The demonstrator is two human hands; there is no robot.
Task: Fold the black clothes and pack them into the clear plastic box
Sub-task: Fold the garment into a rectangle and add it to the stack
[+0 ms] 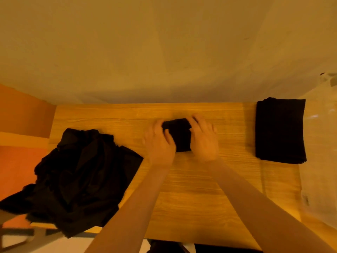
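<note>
Between both hands, small folded black garment (177, 136) on wood-grain table (200, 189), left hand (158, 141) and right hand (203, 138) gripping its sides, soft matte fabric, compact rectangular bundle

This looks like a room in a home, lit warm yellow. A wood-grain table (191, 189) stands against a plain pale wall (164, 42) at 12 o'clock. Orange panels (23, 114) show at 9 o'clock. Loose black clothes (76, 179) lie heaped at 8 o'clock, a folded stack (280, 130) at 3 o'clock beside a clear plastic box (321, 143): household laundry.
</note>
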